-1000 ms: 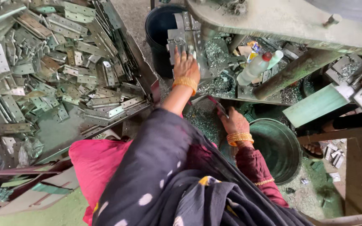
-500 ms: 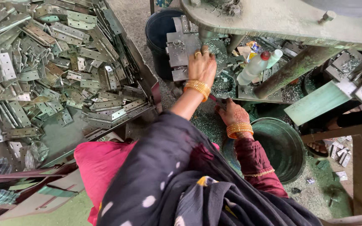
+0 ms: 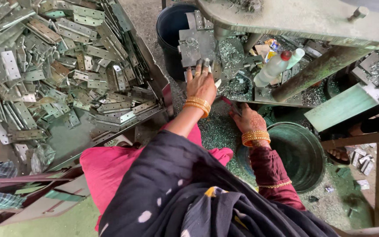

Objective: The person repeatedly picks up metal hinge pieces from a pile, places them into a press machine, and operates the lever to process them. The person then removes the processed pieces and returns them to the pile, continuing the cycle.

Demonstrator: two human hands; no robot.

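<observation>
My left hand (image 3: 202,85), with gold bangles at the wrist, reaches forward to the machine bed. Its fingertips pinch a small metal hinge piece (image 3: 205,65) at the near edge of a grey metal plate (image 3: 196,44). My right hand (image 3: 248,120), also with bangles, rests lower and to the right, closed on the end of a thin reddish rod (image 3: 230,104). Metal shavings (image 3: 216,131) cover the surface between the two hands. How firmly the right hand grips the rod is hard to see.
A big tray of several loose metal hinges (image 3: 66,66) lies at my left. A dark bucket (image 3: 172,30) stands behind the plate, and a round metal basin (image 3: 301,156) sits at the right. A plastic bottle (image 3: 273,68) lies under the machine frame (image 3: 312,19).
My left hand has drawn back from on top of the grey plate to its near edge. The right hand has stayed on the rod. The view has shifted a little.
</observation>
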